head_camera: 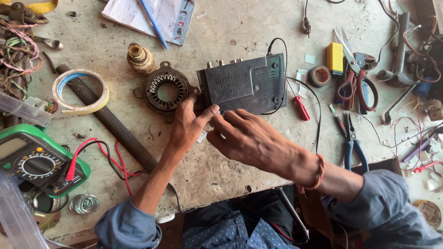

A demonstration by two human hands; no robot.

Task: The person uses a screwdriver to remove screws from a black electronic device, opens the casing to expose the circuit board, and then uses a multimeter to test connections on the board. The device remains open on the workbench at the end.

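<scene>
Together, left hand point(188, 123) and right hand point(244, 138) pinch the black box's point(244, 83) near edge.

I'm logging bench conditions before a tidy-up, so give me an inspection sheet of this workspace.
Surface: worn, stained grey bench top, dusty.
Job's things: dark set-top box lying flat, connectors along its far edge.
Clutter: tape roll, motor stator ring, red screwdriver, scissors, blue pliers, green multimeter, notepad with pen.
Grips: left hand holds the box's near left corner; right hand fingers at its near edge.
Cables: black lead from the box; red and black meter leads; wire tangle.
Surroundings: nothing seen beyond the bench.
</scene>
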